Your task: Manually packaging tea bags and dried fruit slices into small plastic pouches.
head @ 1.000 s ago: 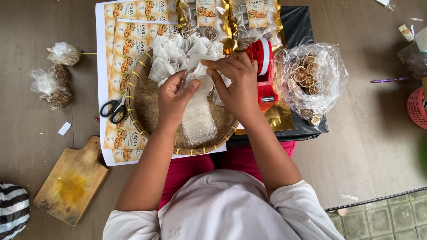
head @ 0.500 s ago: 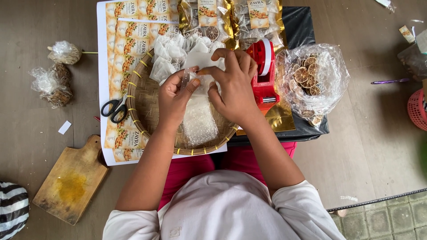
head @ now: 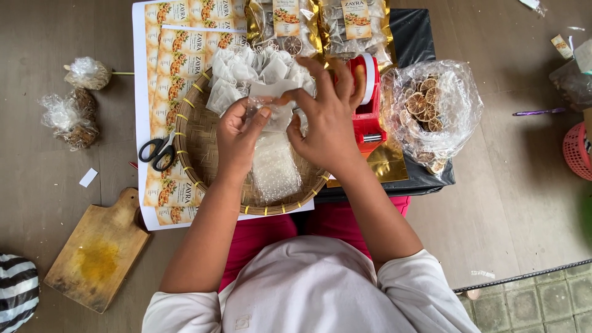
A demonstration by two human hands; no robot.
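My left hand (head: 239, 134) and my right hand (head: 325, 117) meet over a round woven tray (head: 191, 148) and together pinch a small clear plastic pouch (head: 271, 110). Several white tea bags (head: 246, 73) are piled at the tray's far side. A stack of clear pouches (head: 274, 169) lies on the tray below my hands. Both hands grip the same pouch, the fingers of my right hand spread over its top edge.
A red tape dispenser (head: 369, 105) stands right of the tray, beside a clear bag of dried citrus slices (head: 431, 108). Black scissors (head: 157, 151) lie on printed label sheets (head: 179, 49). Gold packets (head: 320, 24) sit at the back; a wooden board (head: 98, 253) lies at the left.
Both hands have lifted slightly toward the far side of the tray, and the clear pouch is now held higher between the fingers.
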